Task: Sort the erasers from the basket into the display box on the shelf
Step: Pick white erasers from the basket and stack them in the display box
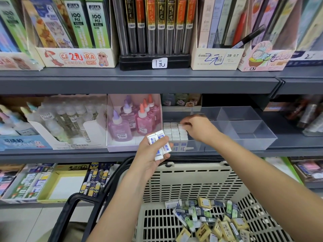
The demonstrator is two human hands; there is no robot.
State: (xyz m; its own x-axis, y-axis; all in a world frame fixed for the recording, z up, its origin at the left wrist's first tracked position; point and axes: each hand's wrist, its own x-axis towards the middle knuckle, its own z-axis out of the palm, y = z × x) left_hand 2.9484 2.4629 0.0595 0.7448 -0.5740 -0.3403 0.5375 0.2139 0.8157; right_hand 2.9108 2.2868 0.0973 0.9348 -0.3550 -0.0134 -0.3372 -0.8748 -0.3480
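Note:
My left hand (pixel 150 154) grips a small stack of white erasers with blue labels (pixel 159 142) just in front of the middle shelf. My right hand (pixel 196 125) reaches into the clear display box (pixel 251 135) and pinches a white eraser (pixel 180 125) at the back of the upright rows of white erasers (pixel 175 132) filling its left compartment. The box's other compartments hold nothing. Below, the cream basket (pixel 192 179) holds several loose erasers (pixel 209 219) in white, yellow and dark wrappers.
Pink and purple glue bottles (pixel 132 119) stand in a white box left of the display box. Clear glue bottles (pixel 70 119) sit further left. The upper shelf carries pencil-lead boxes (pixel 153 23). The basket's black handle (pixel 76 206) hangs at lower left.

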